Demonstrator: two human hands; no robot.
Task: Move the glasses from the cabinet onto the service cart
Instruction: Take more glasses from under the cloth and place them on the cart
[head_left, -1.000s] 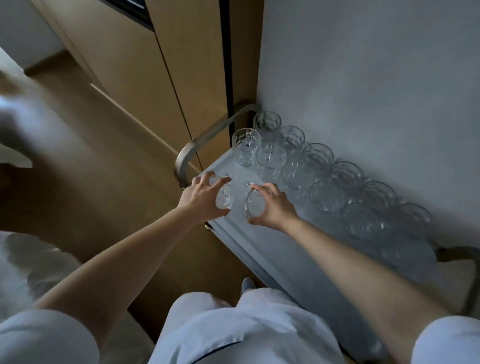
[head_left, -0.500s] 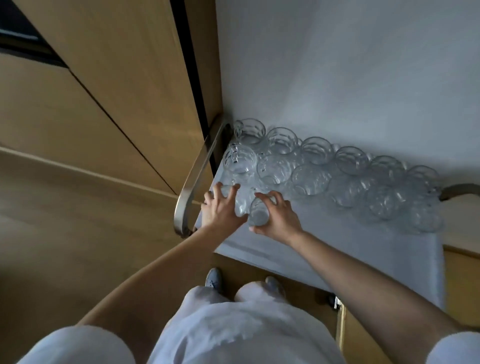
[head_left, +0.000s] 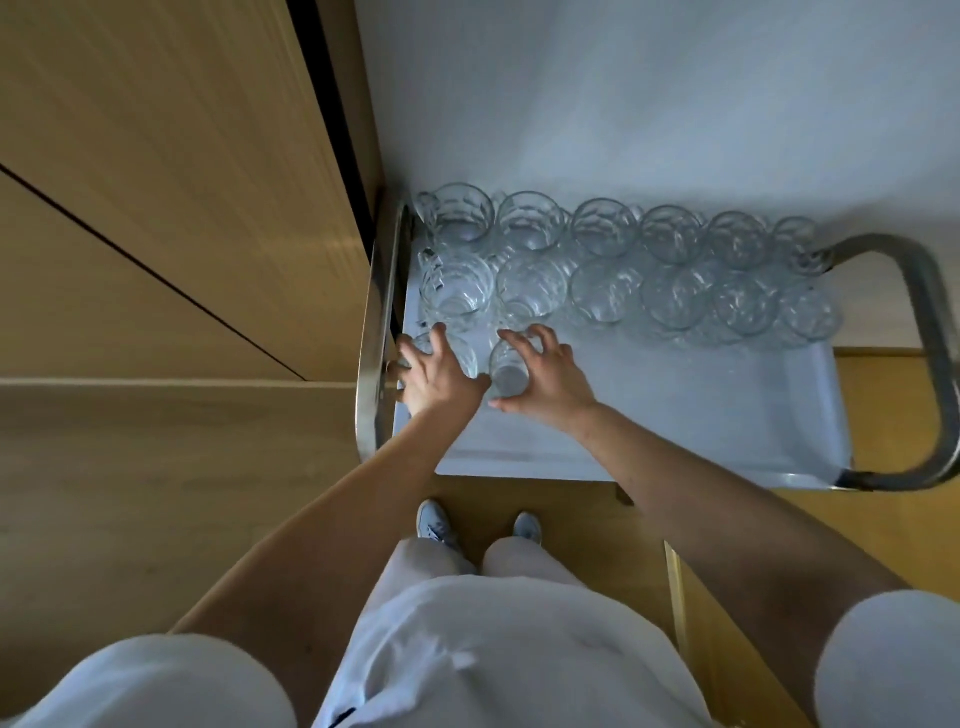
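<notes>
Now the left hand (head_left: 436, 371) curls round the left glass (head_left: 467, 358) and the right hand (head_left: 545, 376) round the right glass (head_left: 508, 374), both upright on the cart (head_left: 675, 415); the rows (head_left: 602, 291) lie just beyond the fingertips (head_left: 506, 335), so release likely means drawing back.

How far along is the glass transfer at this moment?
Done: two rows of glasses stand along the cart's wall side. In hand: the left hand grips the left glass and the right hand the right glass, starting a third row at the cart's left end. Left: any glasses yet to fetch are out of view, so the remaining count cannot be told.
</notes>
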